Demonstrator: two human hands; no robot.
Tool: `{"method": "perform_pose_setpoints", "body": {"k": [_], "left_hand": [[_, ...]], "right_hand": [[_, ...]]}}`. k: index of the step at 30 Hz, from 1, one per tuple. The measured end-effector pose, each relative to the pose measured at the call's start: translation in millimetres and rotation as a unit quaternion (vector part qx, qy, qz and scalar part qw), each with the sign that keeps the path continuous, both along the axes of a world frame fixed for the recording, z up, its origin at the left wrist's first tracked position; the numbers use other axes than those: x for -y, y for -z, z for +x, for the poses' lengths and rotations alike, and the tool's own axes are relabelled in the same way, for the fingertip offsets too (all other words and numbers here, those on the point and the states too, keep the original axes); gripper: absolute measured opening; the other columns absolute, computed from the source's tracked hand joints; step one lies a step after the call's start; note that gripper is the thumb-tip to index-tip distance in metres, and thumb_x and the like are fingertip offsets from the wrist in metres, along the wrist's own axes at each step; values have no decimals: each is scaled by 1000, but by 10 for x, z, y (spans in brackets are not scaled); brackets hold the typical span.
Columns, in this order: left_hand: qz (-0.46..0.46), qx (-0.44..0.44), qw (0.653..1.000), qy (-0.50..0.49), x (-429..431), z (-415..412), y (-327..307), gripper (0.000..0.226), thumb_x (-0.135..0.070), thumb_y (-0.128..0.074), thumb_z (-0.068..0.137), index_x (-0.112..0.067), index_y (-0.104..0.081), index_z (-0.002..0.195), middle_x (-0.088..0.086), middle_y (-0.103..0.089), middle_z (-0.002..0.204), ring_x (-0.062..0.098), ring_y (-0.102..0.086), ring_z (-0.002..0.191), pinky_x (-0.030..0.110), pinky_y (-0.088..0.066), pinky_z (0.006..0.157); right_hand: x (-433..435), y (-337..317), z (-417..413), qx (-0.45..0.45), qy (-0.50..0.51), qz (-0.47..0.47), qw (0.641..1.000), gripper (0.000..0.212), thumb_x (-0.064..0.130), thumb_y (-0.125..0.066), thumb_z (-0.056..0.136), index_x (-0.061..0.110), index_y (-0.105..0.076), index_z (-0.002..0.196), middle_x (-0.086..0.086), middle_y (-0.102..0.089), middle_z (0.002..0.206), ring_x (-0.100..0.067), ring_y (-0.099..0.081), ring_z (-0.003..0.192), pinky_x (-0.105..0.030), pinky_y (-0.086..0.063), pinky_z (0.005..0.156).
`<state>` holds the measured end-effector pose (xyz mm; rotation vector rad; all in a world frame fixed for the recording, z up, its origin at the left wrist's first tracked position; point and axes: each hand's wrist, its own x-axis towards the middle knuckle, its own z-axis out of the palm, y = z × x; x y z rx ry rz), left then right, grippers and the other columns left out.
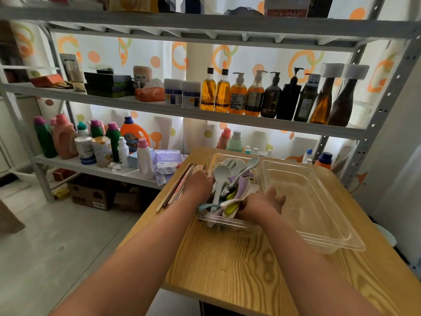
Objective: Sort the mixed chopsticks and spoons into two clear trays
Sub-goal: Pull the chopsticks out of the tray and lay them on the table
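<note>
spoons (227,179) heaped in left tray (227,223) | chopsticks (175,190) bundled beside it

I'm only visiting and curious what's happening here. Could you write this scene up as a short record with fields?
surface: light wooden table
left clear plastic tray: heaped with pastel plastic spoons
right clear plastic tray: nothing visible inside
wooden chopsticks: bundled on the table, left of the spoon tray
left hand: at the pile's left side, grip hidden
right hand: against the pile's near right, grip unclear

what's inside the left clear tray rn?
A heap of pastel spoons, with the left hand and right hand against it. Heap and hands cover the tray floor; whatever lies beneath can't be seen.
</note>
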<state>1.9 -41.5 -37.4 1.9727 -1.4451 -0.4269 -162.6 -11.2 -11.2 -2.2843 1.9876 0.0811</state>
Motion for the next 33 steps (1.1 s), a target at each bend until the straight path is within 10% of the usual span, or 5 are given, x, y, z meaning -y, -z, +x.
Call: {"method": "perform_pose_setpoints", "body": {"k": [33], "left_hand": [[6,6,1000,1,74,18,44,42,-39,-41,99,-7,-55,123,14,-63,116,29,-59,104,41,-49,91]], "right_hand": [[154,79,168,-173,-26,-42,984,43,23,-47,93,15,-44,136,-12,-45,138,-32,-31,130,-42,-24,104]]}}
